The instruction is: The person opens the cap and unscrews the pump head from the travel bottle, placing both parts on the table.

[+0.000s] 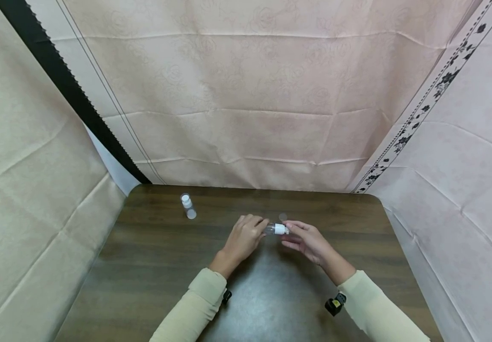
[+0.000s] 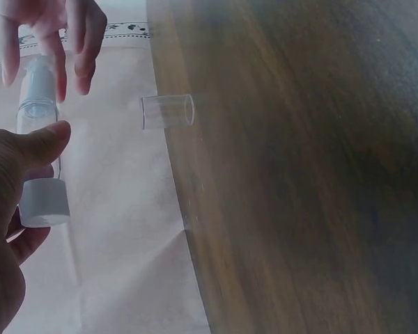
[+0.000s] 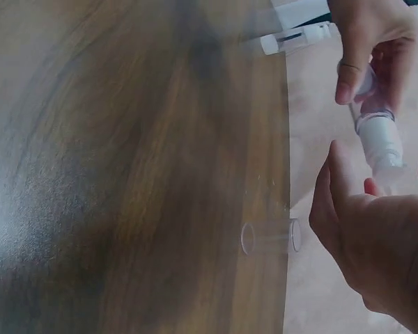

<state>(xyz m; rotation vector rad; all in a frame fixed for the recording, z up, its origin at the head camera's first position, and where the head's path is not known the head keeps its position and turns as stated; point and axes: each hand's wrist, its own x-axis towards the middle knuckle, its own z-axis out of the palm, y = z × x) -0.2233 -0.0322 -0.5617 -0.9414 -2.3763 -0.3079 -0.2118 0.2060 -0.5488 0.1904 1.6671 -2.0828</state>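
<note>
My left hand (image 1: 246,237) grips a small clear pump bottle (image 1: 270,229), which lies nearly level above the table. The bottle has a white collar and pump top (image 2: 40,83), and a white base (image 2: 45,202) shows below the thumb in the left wrist view. Around the pump end is my right hand (image 1: 307,242), its fingers spread and loosely bent; in the left wrist view they hang beside the nozzle without closing on it. A clear cylindrical cap (image 2: 167,111) lies on its side on the table, just beyond the hands.
Near the far left part of the brown wooden table (image 1: 151,266) is a second small bottle (image 1: 188,205) with white ends. Pale cloth (image 1: 246,104) hangs behind the table's far edge, with more cloth at both sides.
</note>
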